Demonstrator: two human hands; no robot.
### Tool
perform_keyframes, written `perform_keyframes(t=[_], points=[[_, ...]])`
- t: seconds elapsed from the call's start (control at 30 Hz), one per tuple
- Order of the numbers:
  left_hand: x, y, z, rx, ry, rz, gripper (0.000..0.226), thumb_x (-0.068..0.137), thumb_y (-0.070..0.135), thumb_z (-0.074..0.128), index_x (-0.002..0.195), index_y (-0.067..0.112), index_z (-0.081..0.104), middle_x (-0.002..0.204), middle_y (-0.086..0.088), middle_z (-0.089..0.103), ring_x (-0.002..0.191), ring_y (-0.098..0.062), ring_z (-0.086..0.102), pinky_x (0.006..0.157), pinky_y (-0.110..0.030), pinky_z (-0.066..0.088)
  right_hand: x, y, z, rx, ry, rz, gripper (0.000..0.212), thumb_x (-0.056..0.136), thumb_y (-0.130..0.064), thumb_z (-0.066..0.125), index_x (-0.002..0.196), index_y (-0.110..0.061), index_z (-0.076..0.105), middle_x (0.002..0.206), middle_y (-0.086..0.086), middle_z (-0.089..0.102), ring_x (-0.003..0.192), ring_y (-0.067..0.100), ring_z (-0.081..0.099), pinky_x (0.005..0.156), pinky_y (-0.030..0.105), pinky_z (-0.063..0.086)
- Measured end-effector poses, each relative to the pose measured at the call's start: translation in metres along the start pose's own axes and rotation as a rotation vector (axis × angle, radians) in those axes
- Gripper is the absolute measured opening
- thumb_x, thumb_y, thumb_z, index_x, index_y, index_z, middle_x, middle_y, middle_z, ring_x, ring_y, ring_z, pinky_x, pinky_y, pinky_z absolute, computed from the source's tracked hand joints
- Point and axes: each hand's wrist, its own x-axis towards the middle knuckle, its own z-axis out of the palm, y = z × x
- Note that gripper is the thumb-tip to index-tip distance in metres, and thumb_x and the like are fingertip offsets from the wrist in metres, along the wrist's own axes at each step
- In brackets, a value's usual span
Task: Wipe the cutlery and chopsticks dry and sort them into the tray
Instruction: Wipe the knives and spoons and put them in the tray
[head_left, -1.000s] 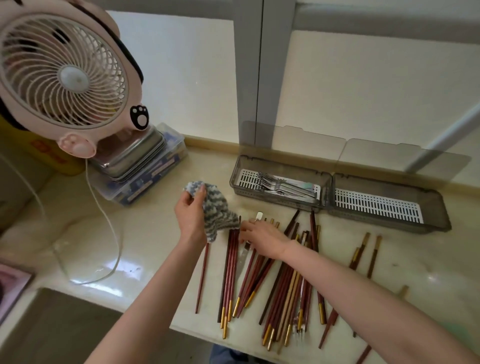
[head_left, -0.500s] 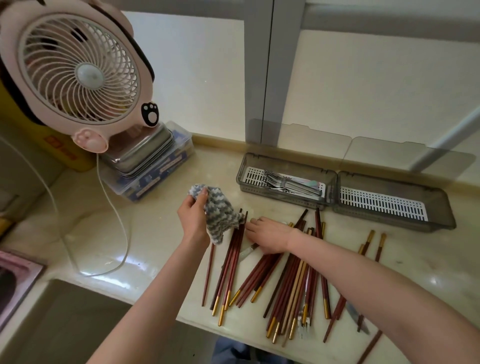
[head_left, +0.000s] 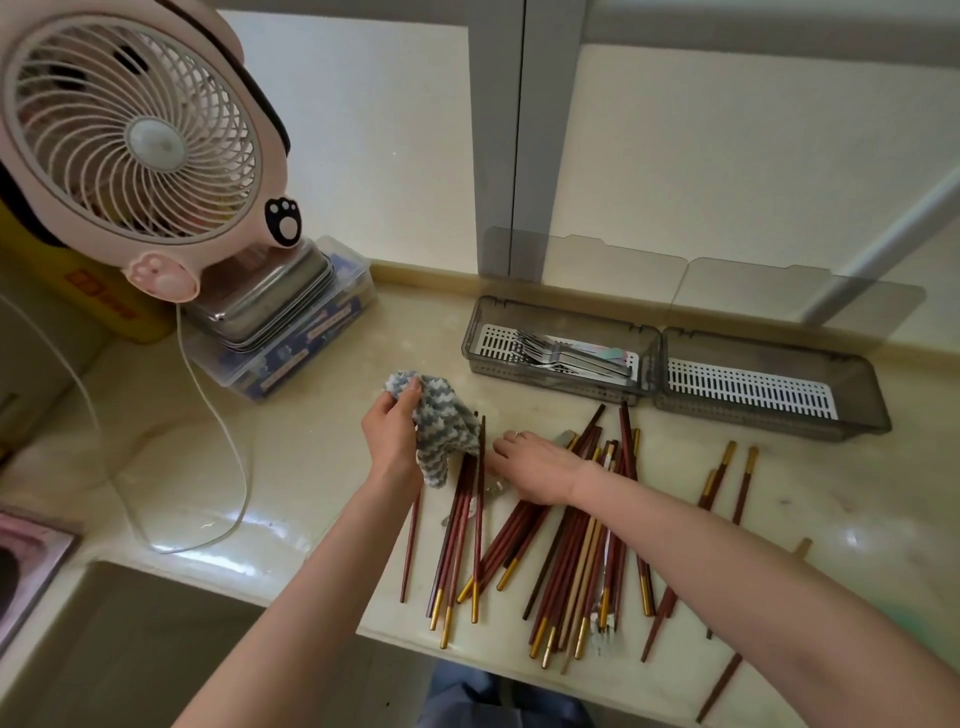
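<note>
The left hand (head_left: 392, 436) grips a bunched grey-and-white cloth with a fluffy zigzag weave (head_left: 447, 431), its fingers curled round the upper fold. The cloth's loose lower end hangs onto the top ends of a few chopsticks.

Just beside it, the right hand (head_left: 535, 467) lies palm down on the heap, with the fingers (head_left: 501, 446) stretched out fairly straight and a thin ring on one. A glint of metal cutlery (head_left: 493, 491) shows under the fingertips; whether they pinch it cannot be told.

The slim reddish-brown wooden chopsticks with gold-coloured ends (head_left: 571, 545) lie fanned on the glossy, pale cream stone surface (head_left: 311, 467). Most are in one overlapping bundle near the front edge, and a few stray pairs (head_left: 727, 483) lie apart to the right.

Behind them sits the long smoky-grey translucent plastic tray (head_left: 545, 382), two rectangular compartments end to end, each lined with a white slotted insert. The left compartment holds shiny steel forks (head_left: 566, 353) lying flat. The right compartment (head_left: 769, 415) shows its insert bare.

At far left, a round pink plastic fan with a ribbed grille and paw motifs (head_left: 130, 140) stands on stacked steel trays over a clear plastic box (head_left: 291, 332). Its white cord (head_left: 218, 441) loops across the surface.
</note>
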Motion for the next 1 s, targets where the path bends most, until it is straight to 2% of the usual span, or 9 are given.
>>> perform_keyframes(t=[0.17,0.3,0.37,0.43,0.5,0.63,0.77,0.87,1.0], points=[[0.001,-0.003,-0.001,0.019,-0.019,-0.001,0.017,0.091,0.018,0.058,0.103,0.006,0.059,0.088,-0.006,0.065,0.08,-0.019,0.063,0.074,-0.032,0.053,-0.008,0.014,-0.025,0.121,-0.057,0.038,0.032,0.084,-0.009,0.051,0.114,-0.014,0.058,0.102,0.007,0.044,0.087,0.024,0.051,0.068,0.032,0.037],[0.0,-0.005,0.004,0.037,-0.044,-0.007,0.019,0.09,0.021,0.058,0.104,0.008,0.06,0.093,-0.007,0.065,0.086,-0.021,0.063,0.078,-0.035,0.053,-0.019,0.034,-0.048,0.193,-0.086,0.124,0.03,0.077,-0.01,0.053,0.102,-0.021,0.065,0.09,0.0,0.049,0.088,0.023,0.054,0.073,0.033,0.045],[0.001,-0.006,0.007,0.047,-0.077,-0.02,0.022,0.091,0.025,0.057,0.105,0.008,0.061,0.099,-0.008,0.066,0.091,-0.023,0.062,0.083,-0.037,0.052,-0.027,0.044,-0.055,0.354,-0.074,0.233,0.031,0.074,-0.005,0.054,0.094,-0.024,0.068,0.092,0.0,0.06,0.091,0.023,0.059,0.078,0.037,0.052],[0.0,-0.007,0.011,0.039,-0.157,-0.038,0.027,0.094,0.026,0.05,0.109,0.007,0.061,0.105,-0.011,0.065,0.098,-0.028,0.061,0.091,-0.042,0.049,-0.036,0.049,-0.062,0.662,0.026,0.34,0.031,0.075,0.0,0.058,0.091,-0.024,0.071,0.093,-0.002,0.065,0.09,0.018,0.061,0.081,0.035,0.053],[-0.001,-0.009,0.014,0.019,-0.267,-0.04,0.029,0.097,0.025,0.04,0.107,0.009,0.062,0.105,-0.012,0.065,0.101,-0.03,0.059,0.096,-0.045,0.042,-0.047,0.045,-0.071,1.035,0.172,0.381,0.028,0.078,0.003,0.063,0.092,-0.02,0.072,0.087,-0.002,0.066,0.08,0.012,0.06,0.072,0.022,0.051],[-0.002,-0.007,0.02,-0.132,-0.481,-0.085,0.034,0.1,0.023,0.03,0.107,0.01,0.061,0.099,-0.008,0.069,0.09,-0.02,0.065,0.084,-0.038,0.05,-0.058,0.023,-0.076,1.653,0.464,0.346,0.025,0.08,0.005,0.064,0.098,-0.011,0.069,0.076,0.007,0.066,0.062,0.017,0.06,0.059,0.023,0.052],[-0.006,-0.005,0.029,-0.176,-0.621,-0.105,0.03,0.092,0.006,0.028,0.093,0.004,0.058,0.075,-0.003,0.07,0.066,-0.012,0.065,0.063,-0.022,0.054,-0.051,0.005,-0.071,1.768,0.738,0.553,0.023,0.075,0.008,0.069,0.091,-0.008,0.066,0.071,0.009,0.065,0.049,0.016,0.058,0.044,0.024,0.048],[-0.01,-0.006,0.036,-0.039,-0.692,-0.013,0.032,0.088,0.0,0.034,0.11,0.004,0.057,0.094,-0.009,0.068,0.081,-0.018,0.064,0.074,-0.03,0.051,-0.05,-0.008,-0.068,1.821,0.86,0.686,0.016,0.077,0.014,0.065,0.083,0.001,0.058,0.068,0.012,0.063,0.044,0.015,0.057,0.04,0.023,0.047],[-0.011,-0.018,0.044,0.123,-0.53,0.056,0.017,0.089,0.003,0.052,0.103,0.007,0.062,0.083,-0.006,0.072,0.074,-0.019,0.068,0.06,-0.026,0.054,-0.053,-0.023,-0.06,1.854,0.854,0.709,0.014,0.077,0.016,0.064,0.077,0.003,0.058,0.07,0.017,0.062,0.046,0.018,0.056,0.039,0.025,0.045]])
